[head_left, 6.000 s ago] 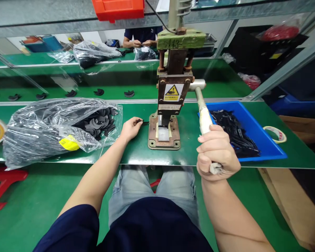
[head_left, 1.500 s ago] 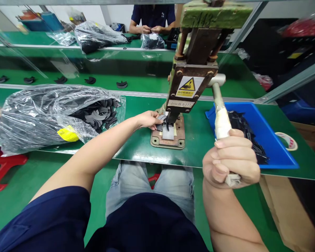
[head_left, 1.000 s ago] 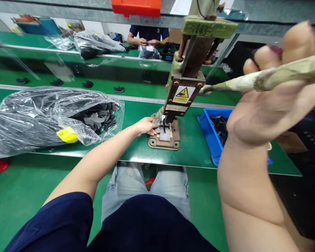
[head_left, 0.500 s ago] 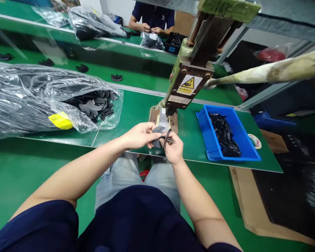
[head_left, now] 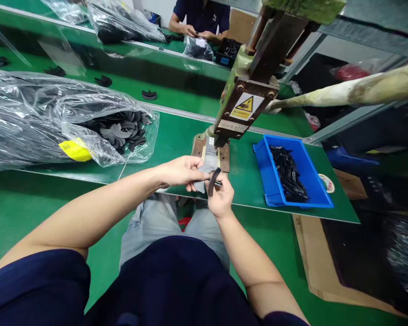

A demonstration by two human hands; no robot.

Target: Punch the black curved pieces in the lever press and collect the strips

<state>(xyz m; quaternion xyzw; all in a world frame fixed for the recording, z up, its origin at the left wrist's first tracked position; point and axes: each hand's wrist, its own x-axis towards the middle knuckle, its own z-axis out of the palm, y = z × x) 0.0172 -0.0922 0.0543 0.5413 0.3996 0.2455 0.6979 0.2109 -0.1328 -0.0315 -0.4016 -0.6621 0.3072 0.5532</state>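
Note:
In front of the press [head_left: 243, 106], both hands meet at the bench's near edge. My left hand [head_left: 185, 173] is closed on a grey curved plastic piece [head_left: 200, 179], pinched between thumb and fingers. My right hand [head_left: 222, 194] grips a dark curved strip [head_left: 214, 182] and a thin black part beside it. The two hands' pieces touch or nearly touch; fingers hide just how they join. Behind them lies the press base [head_left: 224, 158] with a pale fixture [head_left: 211, 155] under the ram.
A clear bag [head_left: 30, 122] of dark curved pieces lies at left. Right of the press stands a blue bin [head_left: 268, 181] of black parts, with a tape roll [head_left: 327, 183] behind it. Several curved pieces [head_left: 148, 95] lie on the strip beyond. A co-worker [head_left: 202, 20] sits opposite.
The grey piece in my left hand has turned, showing a lighter face. The dark strip in my right hand has tilted slightly. The whole view has shifted a little.

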